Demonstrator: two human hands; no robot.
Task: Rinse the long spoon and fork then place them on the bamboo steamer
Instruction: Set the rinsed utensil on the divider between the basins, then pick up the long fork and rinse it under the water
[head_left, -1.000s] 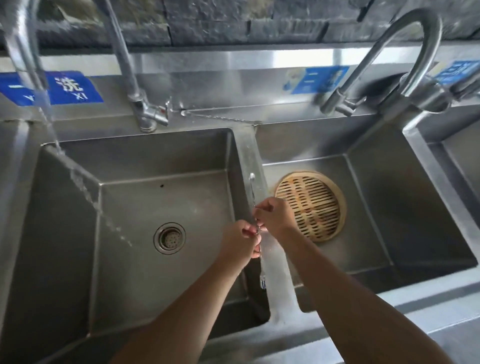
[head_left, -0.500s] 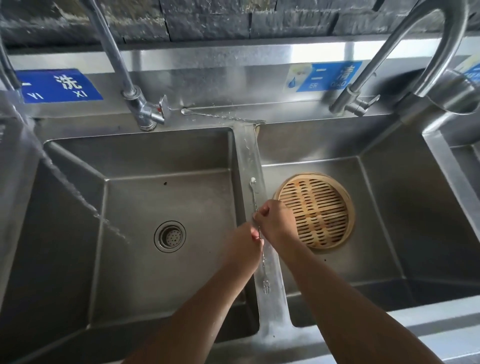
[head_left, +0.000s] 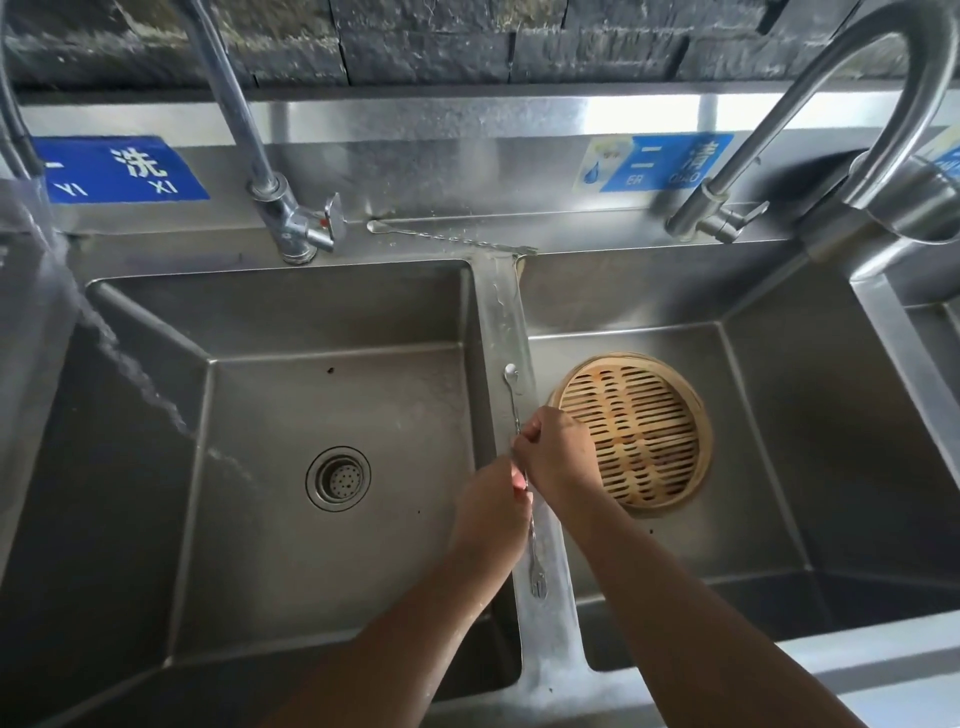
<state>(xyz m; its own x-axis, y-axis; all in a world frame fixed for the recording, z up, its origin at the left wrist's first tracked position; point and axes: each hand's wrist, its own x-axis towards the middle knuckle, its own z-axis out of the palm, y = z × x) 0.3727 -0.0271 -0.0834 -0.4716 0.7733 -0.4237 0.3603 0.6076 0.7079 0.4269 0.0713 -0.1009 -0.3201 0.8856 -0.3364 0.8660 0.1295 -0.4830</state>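
Both hands pinch one long spoon-and-fork utensil (head_left: 521, 470) mid-handle: left hand (head_left: 491, 512) below, right hand (head_left: 556, 454) above. The utensil lies over the sink divider (head_left: 501, 322), beside the bamboo steamer (head_left: 636, 431).

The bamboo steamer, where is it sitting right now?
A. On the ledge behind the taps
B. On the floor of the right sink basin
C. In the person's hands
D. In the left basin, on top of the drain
B: the bamboo steamer lies flat on the bottom of the right sink basin, just right of the right hand, while the left basin holds only its drain.
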